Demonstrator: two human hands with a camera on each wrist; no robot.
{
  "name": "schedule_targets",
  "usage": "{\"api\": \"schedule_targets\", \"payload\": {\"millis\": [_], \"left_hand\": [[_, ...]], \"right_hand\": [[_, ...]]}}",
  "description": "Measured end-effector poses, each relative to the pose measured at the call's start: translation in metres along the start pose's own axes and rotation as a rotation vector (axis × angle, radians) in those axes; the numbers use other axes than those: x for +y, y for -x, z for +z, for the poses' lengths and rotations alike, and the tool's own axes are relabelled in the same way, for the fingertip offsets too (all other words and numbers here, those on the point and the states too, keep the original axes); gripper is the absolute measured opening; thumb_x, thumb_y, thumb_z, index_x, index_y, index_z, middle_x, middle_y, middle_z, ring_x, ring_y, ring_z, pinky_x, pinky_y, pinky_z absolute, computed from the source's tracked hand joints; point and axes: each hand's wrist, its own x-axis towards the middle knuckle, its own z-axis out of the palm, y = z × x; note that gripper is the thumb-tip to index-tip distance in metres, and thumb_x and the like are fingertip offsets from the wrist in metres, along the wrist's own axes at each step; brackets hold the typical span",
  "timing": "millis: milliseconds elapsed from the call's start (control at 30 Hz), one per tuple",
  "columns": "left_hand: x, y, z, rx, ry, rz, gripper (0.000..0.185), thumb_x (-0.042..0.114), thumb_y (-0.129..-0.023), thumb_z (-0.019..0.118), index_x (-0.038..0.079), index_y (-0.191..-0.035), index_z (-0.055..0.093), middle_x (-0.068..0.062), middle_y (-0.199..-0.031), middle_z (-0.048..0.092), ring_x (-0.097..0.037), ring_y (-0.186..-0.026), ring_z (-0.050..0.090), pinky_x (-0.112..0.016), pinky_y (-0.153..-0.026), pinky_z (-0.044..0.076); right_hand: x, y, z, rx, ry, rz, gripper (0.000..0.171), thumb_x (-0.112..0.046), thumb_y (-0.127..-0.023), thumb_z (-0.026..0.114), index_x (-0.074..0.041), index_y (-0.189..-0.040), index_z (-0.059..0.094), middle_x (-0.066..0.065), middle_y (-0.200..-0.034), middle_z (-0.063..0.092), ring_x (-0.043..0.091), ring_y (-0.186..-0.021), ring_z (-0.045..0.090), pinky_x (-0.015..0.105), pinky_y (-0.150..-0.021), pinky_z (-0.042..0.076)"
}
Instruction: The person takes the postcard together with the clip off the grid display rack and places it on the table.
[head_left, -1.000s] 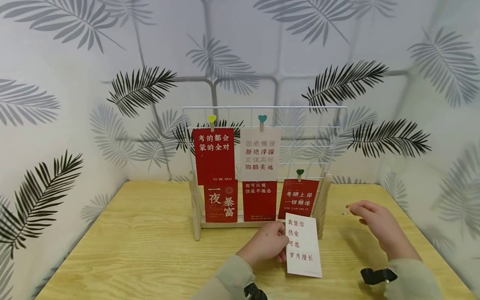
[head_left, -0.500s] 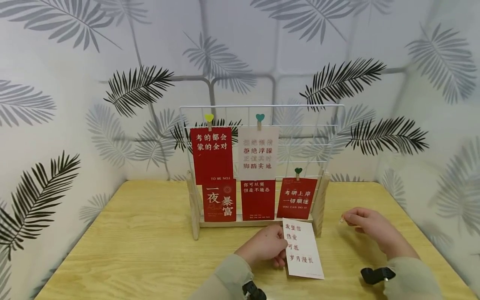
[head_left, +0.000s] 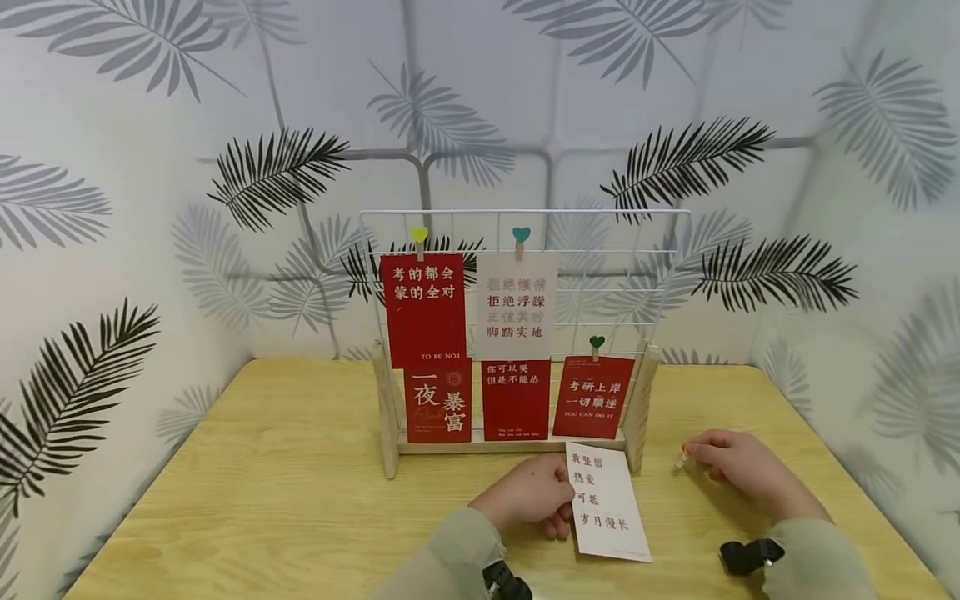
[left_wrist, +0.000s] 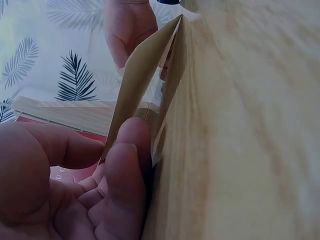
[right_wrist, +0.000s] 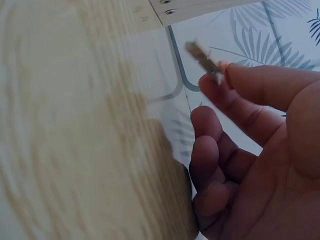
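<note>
L hand (head_left: 531, 496) pinches the white card (head_left: 606, 500) by its left edge, card's lower end on the worktop (head_left: 285, 500), just in front of the wire rack (head_left: 517, 333). R hand (head_left: 738, 468), off to the card's right & apart from it, pinches a small wooden clip (right_wrist: 202, 57) betw thumb & forefinger, other fingers curled.

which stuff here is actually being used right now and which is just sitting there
In use:
- white paper card with red characters, held by left hand
- small wooden clip, pinched by right hand

Just there:
- white wire grid rack
- five clipped cards, e.g. red one
- wooden table
</note>
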Motion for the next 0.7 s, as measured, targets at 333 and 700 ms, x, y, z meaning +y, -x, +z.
{"api": "schedule_targets", "payload": {"millis": [333, 700], "left_hand": [[0.0001, 0.0017, 0.0015, 0.006, -0.038, 0.006, 0.012, 0.013, -0.102, 0.057, 0.007, -0.091, 0.056, -0.014, -0.076, 0.064, -0.022, -0.054, 0.065, -0.03, -0.048, 0.052], [0.0049, 0.0069, 0.0002, 0.001, -0.18, -0.004, 0.017, 0.019, -0.1, 0.061, 0.009, -0.088, 0.055, -0.01, -0.073, 0.064, -0.023, -0.054, 0.066, -0.033, -0.051, 0.055]], "right_hand": [[0.0026, -0.0005, 0.0059, -0.014, 0.096, -0.038, 0.028, -0.029, -0.103, 0.058, -0.004, -0.107, 0.072, 0.005, -0.088, 0.063, 0.021, -0.077, 0.057, 0.035, -0.068, 0.049], [0.0055, 0.0004, 0.0054, -0.004, 0.186, -0.025, 0.024, -0.028, -0.103, 0.059, -0.01, -0.098, 0.072, 0.002, -0.083, 0.061, 0.018, -0.072, 0.055, 0.035, -0.066, 0.045]]}}
